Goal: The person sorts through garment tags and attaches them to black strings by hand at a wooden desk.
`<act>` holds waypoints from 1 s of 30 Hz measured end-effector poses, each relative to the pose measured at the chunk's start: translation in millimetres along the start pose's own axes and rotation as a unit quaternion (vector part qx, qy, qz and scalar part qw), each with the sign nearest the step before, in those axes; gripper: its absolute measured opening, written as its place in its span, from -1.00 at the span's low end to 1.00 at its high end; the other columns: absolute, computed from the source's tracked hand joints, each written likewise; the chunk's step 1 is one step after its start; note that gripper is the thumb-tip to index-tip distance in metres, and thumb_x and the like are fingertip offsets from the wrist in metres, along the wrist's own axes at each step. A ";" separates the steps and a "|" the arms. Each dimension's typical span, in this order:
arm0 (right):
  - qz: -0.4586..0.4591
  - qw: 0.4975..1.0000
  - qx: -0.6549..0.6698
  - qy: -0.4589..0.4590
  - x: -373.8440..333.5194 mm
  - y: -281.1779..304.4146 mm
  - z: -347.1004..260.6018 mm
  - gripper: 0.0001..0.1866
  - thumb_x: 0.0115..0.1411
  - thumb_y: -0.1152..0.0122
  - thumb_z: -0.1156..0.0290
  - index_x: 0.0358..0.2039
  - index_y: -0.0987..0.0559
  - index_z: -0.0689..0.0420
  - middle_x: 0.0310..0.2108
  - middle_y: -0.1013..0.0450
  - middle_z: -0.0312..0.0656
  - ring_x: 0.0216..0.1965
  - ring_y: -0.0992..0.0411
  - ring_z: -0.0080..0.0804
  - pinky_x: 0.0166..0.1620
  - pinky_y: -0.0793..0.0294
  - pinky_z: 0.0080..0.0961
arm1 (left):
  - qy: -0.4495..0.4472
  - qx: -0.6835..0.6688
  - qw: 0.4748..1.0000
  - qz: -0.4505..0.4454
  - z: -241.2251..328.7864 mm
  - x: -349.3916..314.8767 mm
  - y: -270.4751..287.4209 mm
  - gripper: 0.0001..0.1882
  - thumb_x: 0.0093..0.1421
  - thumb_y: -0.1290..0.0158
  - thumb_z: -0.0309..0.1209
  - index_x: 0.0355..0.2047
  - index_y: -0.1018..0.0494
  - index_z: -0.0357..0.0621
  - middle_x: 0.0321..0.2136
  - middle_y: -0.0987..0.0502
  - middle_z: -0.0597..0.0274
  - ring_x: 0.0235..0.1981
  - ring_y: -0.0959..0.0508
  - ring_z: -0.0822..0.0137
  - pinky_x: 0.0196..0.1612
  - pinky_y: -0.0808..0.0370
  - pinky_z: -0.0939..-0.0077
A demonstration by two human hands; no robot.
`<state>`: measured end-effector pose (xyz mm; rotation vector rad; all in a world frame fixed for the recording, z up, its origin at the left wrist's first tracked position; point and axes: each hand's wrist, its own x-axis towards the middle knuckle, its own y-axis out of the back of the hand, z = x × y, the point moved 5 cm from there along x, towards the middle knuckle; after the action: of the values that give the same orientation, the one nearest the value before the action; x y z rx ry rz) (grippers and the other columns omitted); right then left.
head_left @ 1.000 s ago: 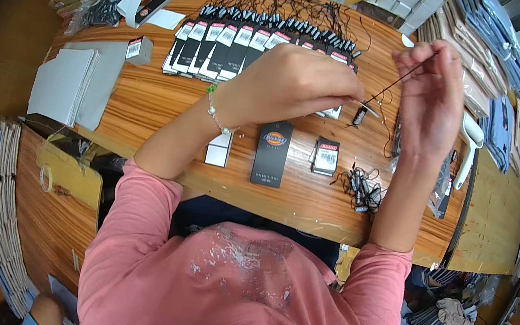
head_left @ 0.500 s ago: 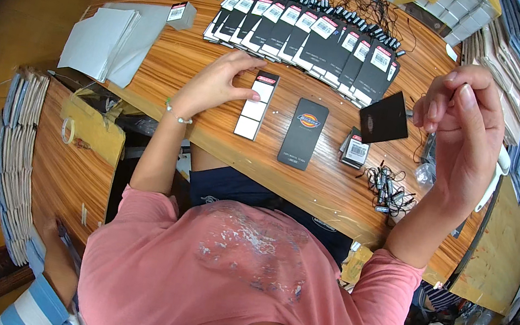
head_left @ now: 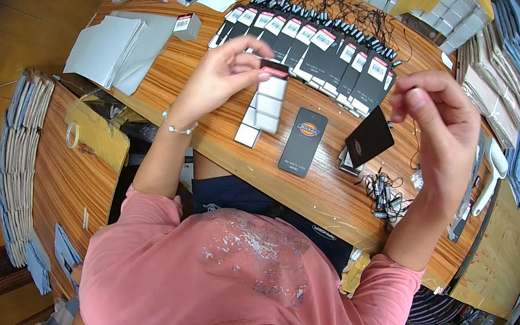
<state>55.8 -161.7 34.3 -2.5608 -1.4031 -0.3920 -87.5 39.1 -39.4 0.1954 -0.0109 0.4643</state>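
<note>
My left hand (head_left: pixel 222 78) pinches a white paneled tag strip (head_left: pixel 270 104) by its red-and-black top, lifted above a similar strip (head_left: pixel 246 135) on the table. My right hand (head_left: pixel 445 130) is closed, thumb against fingertips. Below its fingertips a small black hang tag (head_left: pixel 370 138) hangs tilted in the air, apparently by a cord too thin to make out clearly. Under that tag sits a small stack of tags (head_left: pixel 349 164), mostly hidden. Between my hands a black hang tag (head_left: pixel 301 140) with an oval emblem lies flat.
A fanned row of black-and-white tags (head_left: pixel 322 50) with dark cords spans the far side. Loose black cords (head_left: pixel 385 196) lie near my right forearm. White paper sheets (head_left: pixel 102 49) and a small labelled stack (head_left: pixel 187 26) are left; folded garments (head_left: pixel 490 83) and a white-handled tool (head_left: pixel 493 174) are right.
My left hand has raised a strip off the table, uncovering another beneath it. My right hand has shifted slightly left and lower, and the hanging black tag has turned and dropped toward the small stack.
</note>
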 end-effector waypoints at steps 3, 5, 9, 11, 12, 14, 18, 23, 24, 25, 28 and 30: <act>0.016 1.000 -0.010 -0.013 -0.9 -2.0 0.8 -0.87 0.06 -0.13 0.52 -0.37 -0.51 0.29 -0.51 -0.46 -0.24 -0.49 -0.38 -0.64 -0.41 -0.36 -0.74 | -0.136 0.035 0.990 0.001 51.3 20.3 -25.3 -0.77 0.02 -0.10 -0.57 -0.30 -0.34 -0.26 -0.48 -0.49 0.32 -0.43 -0.46 0.63 -0.39 -0.41 0.78; 0.059 0.996 -0.066 -0.002 -1.4 -2.0 -2.0 -0.87 0.06 -0.11 0.56 -0.34 -0.51 0.27 -0.50 -0.45 -0.27 -0.43 -0.41 -0.65 -0.39 -0.38 -0.76 | -0.194 0.039 0.980 0.016 75.8 34.1 -44.0 -0.79 0.00 -0.12 -0.56 -0.35 -0.36 -0.28 -0.47 -0.50 0.28 -0.43 -0.49 0.59 -0.36 -0.45 0.74; 0.139 0.983 -0.090 0.085 6.7 7.6 0.9 -0.82 0.01 -0.15 0.63 -0.32 -0.43 0.27 -0.50 -0.41 -0.30 -0.42 -0.41 -0.64 -0.35 -0.40 -0.73 | -0.296 0.096 0.950 0.032 103.5 47.6 -75.1 -0.81 -0.02 -0.10 -0.59 -0.35 -0.41 -0.30 -0.43 -0.52 0.19 -0.39 -0.55 0.45 -0.34 -0.50 0.65; 0.150 0.974 -0.135 0.101 7.8 12.2 -1.6 -0.89 -0.01 -0.16 0.63 -0.43 -0.44 0.29 -0.51 -0.41 -0.27 -0.45 -0.42 -0.63 -0.35 -0.41 -0.72 | -0.305 0.112 0.945 0.036 107.3 48.5 -84.7 -0.80 -0.03 -0.09 -0.59 -0.34 -0.41 -0.28 -0.42 -0.53 0.20 -0.38 -0.55 0.43 -0.35 -0.50 0.64; 0.159 0.972 -0.144 0.099 7.2 13.9 -0.8 -0.91 -0.01 -0.15 0.64 -0.44 -0.44 0.29 -0.51 -0.41 -0.27 -0.45 -0.42 -0.62 -0.35 -0.41 -0.73 | -0.297 0.098 0.949 0.030 106.7 48.2 -88.3 -0.80 -0.02 -0.08 -0.59 -0.33 -0.42 -0.27 -0.42 -0.53 0.21 -0.37 -0.56 0.43 -0.36 -0.50 0.64; 0.169 0.970 -0.145 0.098 8.7 18.2 -0.5 -0.93 0.00 -0.12 0.65 -0.45 -0.44 0.30 -0.51 -0.42 -0.27 -0.45 -0.43 -0.62 -0.36 -0.41 -0.73 | -0.276 0.070 0.958 0.019 100.8 52.1 -91.5 -0.78 -0.03 -0.10 -0.60 -0.32 -0.42 -0.27 -0.39 -0.51 0.24 -0.36 -0.54 0.46 -0.36 -0.50 0.67; 0.179 0.973 -0.106 0.103 9.6 19.7 6.5 -0.92 0.01 -0.08 0.67 -0.43 -0.42 0.30 -0.49 -0.41 -0.27 -0.43 -0.43 -0.61 -0.36 -0.40 -0.72 | -0.267 0.034 0.963 0.000 97.2 54.0 -93.7 -0.80 0.00 -0.08 -0.57 -0.30 -0.41 -0.28 -0.41 -0.52 0.22 -0.37 -0.55 0.43 -0.36 -0.53 0.62; 0.178 0.975 -0.084 0.100 11.8 18.7 11.4 -0.85 0.01 -0.08 0.67 -0.37 -0.37 0.29 -0.47 -0.41 -0.25 -0.41 -0.42 -0.63 -0.35 -0.39 -0.73 | -0.257 0.038 0.966 -0.021 96.0 53.0 -94.6 -0.81 0.02 -0.07 -0.55 -0.31 -0.42 -0.27 -0.41 -0.52 0.20 -0.36 -0.54 0.45 -0.39 -0.53 0.63; 0.180 0.975 -0.086 0.100 12.2 19.2 13.0 -0.82 0.01 -0.09 0.66 -0.34 -0.35 0.29 -0.48 -0.41 -0.25 -0.41 -0.41 -0.65 -0.35 -0.37 -0.75 | -0.253 0.039 0.966 -0.026 97.3 53.1 -94.8 -0.82 0.02 -0.07 -0.55 -0.31 -0.42 -0.27 -0.41 -0.52 0.20 -0.37 -0.54 0.45 -0.40 -0.53 0.62; 0.177 0.976 -0.083 0.100 12.7 19.8 14.2 -0.82 0.01 -0.09 0.66 -0.34 -0.35 0.29 -0.48 -0.41 -0.25 -0.42 -0.40 -0.65 -0.35 -0.37 -0.75 | -0.249 0.039 0.967 -0.031 96.9 53.4 -95.1 -0.82 0.02 -0.06 -0.55 -0.32 -0.43 -0.26 -0.42 -0.52 0.20 -0.37 -0.54 0.45 -0.41 -0.52 0.62; 0.169 0.977 -0.096 0.090 13.4 22.4 16.1 -0.80 0.01 -0.08 0.66 -0.31 -0.34 0.29 -0.50 -0.43 -0.25 -0.43 -0.39 -0.66 -0.35 -0.35 -0.76 | -0.273 0.088 0.957 -0.032 92.9 55.2 -96.1 -0.79 -0.01 -0.08 -0.60 -0.30 -0.46 -0.25 -0.42 -0.52 0.24 -0.38 -0.52 0.49 -0.36 -0.51 0.66; 0.166 0.978 -0.087 0.087 13.6 22.4 15.8 -0.79 0.02 -0.07 0.66 -0.29 -0.33 0.29 -0.51 -0.43 -0.24 -0.43 -0.39 -0.66 -0.36 -0.35 -0.77 | -0.329 0.135 0.935 -0.018 95.6 54.1 -94.5 -0.80 -0.02 -0.07 -0.61 -0.32 -0.48 -0.24 -0.44 -0.52 0.22 -0.40 -0.53 0.46 -0.37 -0.50 0.65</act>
<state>83.9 -158.2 22.7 -2.7527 -0.8951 -0.6862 6.3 -37.8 40.0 0.6148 -0.6027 0.3447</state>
